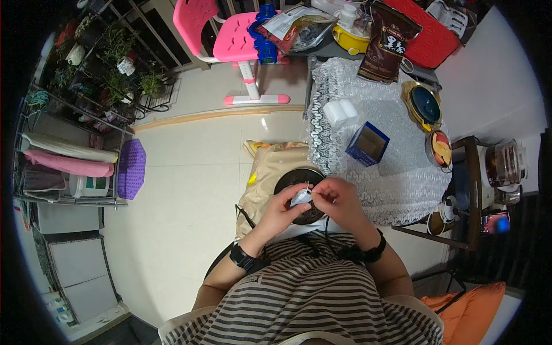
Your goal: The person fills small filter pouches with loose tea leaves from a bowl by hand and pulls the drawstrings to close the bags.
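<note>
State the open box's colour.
The open box is dark blue outside, brownish inside; head view, the only one.

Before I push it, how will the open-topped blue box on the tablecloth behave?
The blue box will probably feel light, since no contents show inside. Its straight walls suggest stiffness. Flat sides and square corners should make it slide rather than roll.

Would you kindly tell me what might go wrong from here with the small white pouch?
The small white pouch is held by the left hand, with the right hand at its edge; it might slip and drop into the dark round container beneath. That container seems to rest on soft beige fabric near the lap, so a bump could tip it.
</note>
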Demonstrator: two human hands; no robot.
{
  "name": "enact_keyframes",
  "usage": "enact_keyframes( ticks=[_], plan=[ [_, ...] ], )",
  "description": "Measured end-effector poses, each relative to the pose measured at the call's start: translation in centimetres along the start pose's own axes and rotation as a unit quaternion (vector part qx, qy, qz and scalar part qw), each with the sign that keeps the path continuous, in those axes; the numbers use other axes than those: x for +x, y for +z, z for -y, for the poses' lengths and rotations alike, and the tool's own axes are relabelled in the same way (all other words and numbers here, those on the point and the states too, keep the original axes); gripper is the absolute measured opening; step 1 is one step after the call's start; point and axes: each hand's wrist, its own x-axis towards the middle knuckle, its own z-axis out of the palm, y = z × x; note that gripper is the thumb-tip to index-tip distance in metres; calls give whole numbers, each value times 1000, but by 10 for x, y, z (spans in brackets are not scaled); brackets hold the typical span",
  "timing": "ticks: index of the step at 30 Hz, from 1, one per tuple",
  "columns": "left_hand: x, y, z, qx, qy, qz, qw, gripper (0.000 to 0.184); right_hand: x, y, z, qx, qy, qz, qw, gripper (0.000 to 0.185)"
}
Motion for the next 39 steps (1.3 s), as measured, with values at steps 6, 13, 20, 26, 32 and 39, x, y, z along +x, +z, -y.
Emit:
enact_keyframes(
  ticks=[6,13,20,26,32,39],
  plan=[
    [-1,3,-18,147,75,-29,986,44,-1,-1,11,-202,-187,-51,960,12],
    [-2,2,-14,147,95,-48,983,45,-3,2,14,-245,-232,-57,940,14],
    [-2,2,-12,80,73,-53,993,45,-6,1,22,-243,-211,-61,945,17],
    [-4,3,-19,145,93,-56,983,43,-6,1,22,-289,-237,-50,926,19],
    [-3,3,-22,88,80,-64,991,41,-9,-1,23,-145,-150,-55,977,15],
    [-2,6,-20,98,98,-86,986,39,-8,0,11,13,-14,0,1000,10]
  ],
)
